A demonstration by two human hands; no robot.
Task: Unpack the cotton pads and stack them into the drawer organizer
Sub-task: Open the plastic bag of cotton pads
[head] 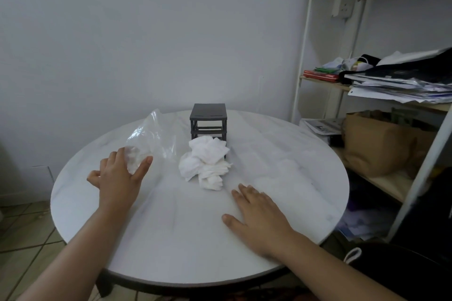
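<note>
The left hand curls its fingers round the plastic bag, probably to empty it, the right hand rests flat with straight fingers on the bench, and the cotton pads lie heaped against the drawer organizer.

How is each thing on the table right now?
plastic bag: crumpled, gripped at one end by the left hand.
cotton pads: loose heap on the table, in front of the drawer organizer.
drawer organizer: upright, behind the heap.
right hand: open, flat on the table.
</note>
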